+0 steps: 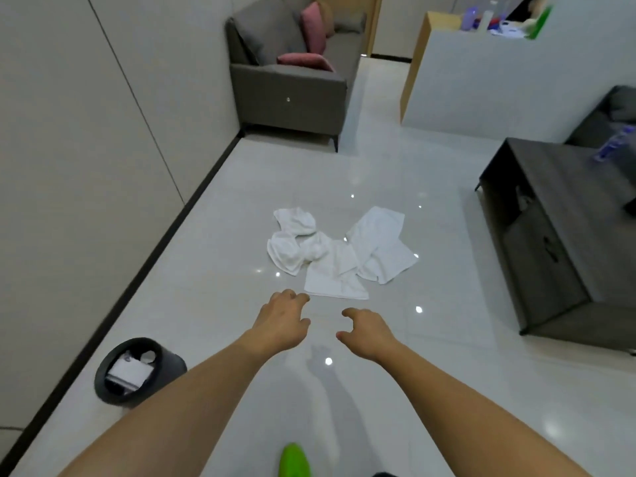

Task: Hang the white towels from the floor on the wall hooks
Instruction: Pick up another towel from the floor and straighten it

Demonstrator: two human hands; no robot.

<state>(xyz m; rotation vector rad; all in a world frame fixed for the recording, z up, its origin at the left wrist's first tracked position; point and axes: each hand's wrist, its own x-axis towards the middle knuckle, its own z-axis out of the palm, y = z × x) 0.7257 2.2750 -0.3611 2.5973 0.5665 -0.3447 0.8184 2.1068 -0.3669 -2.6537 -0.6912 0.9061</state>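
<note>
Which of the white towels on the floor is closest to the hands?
The flat middle towel, whose front edge lies just past the left hand. The crumpled towel and the spread right towel lie farther back.

The single head view looks forward and steeply down from standing height along both outstretched arms onto the floor [395, 166], the wall [69, 132] close at left.
</note>
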